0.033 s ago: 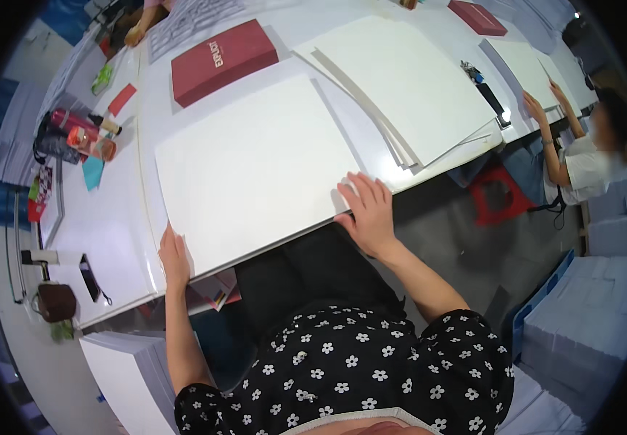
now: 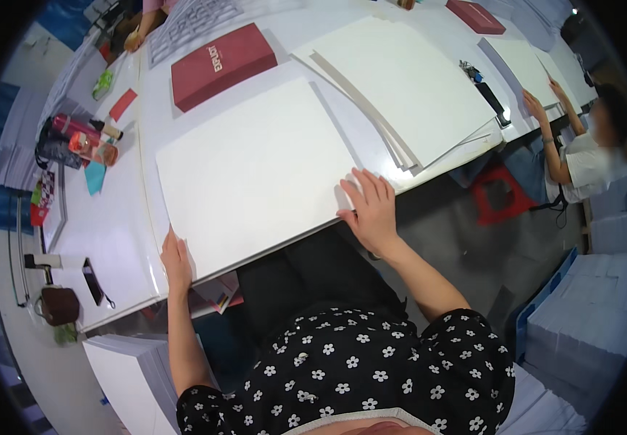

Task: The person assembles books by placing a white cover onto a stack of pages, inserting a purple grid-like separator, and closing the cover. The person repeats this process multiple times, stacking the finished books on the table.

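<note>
A stack of large white sheets (image 2: 248, 174) lies on the table in front of me, its near edge at the table's front. At its near left corner my left hand (image 2: 176, 262) is closed on the side edge, fingers together. My right hand (image 2: 373, 216) touches the near right corner with its fingers spread and slightly curved, the thumb toward the front edge. Beyond the stack sits a dark red box (image 2: 223, 64). To the right is another pile of white sheets (image 2: 408, 87), its layers unevenly fanned.
Bottles (image 2: 92, 147) and a dark phone (image 2: 92, 283) are at the table's left. Keys (image 2: 471, 71) and a black object (image 2: 491, 101) lie to the right. A co-worker (image 2: 589, 156) handles white sheets there. A red stool (image 2: 498, 194) and stacked paper (image 2: 582, 319) stand below.
</note>
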`<state>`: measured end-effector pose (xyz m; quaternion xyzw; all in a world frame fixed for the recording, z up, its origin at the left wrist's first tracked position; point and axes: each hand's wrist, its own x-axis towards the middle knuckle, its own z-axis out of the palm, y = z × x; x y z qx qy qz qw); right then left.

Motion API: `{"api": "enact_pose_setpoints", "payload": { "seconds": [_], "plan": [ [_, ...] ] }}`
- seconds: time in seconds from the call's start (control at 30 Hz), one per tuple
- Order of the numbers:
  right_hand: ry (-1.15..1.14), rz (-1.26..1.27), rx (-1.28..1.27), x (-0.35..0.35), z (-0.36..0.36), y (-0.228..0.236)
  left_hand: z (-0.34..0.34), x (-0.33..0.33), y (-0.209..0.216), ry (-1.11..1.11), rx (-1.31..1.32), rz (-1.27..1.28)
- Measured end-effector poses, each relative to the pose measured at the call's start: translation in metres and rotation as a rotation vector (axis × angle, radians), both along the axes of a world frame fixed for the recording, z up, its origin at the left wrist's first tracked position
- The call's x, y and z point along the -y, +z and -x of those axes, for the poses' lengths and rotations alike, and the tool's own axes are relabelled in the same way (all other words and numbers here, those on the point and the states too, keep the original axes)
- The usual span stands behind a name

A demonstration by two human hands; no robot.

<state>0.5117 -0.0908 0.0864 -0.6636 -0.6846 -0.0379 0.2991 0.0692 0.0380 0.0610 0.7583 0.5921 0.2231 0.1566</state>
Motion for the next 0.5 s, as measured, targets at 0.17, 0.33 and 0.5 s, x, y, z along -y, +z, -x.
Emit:
{"api": "enact_pose_setpoints", "payload": {
  "seconds": [0.17, 0.33, 0.5],
  "plan": [
    [-0.038, 0.006, -0.019, -0.037, -0.023, -0.009, 0.003, -0.001, 0.003, -0.05, -0.079, -0.037],
    [-0.007, -0.022, 0.007, -0.095, -0.031, -0.017, 0.012, 0.003, -0.002, -0.012, -0.18, 0.016],
    [-0.051, 0.048, 0.013, -0.163, -0.034, -0.023, 0.01, -0.002, 0.001, -0.011, -0.221, 0.058]
  ]
}}
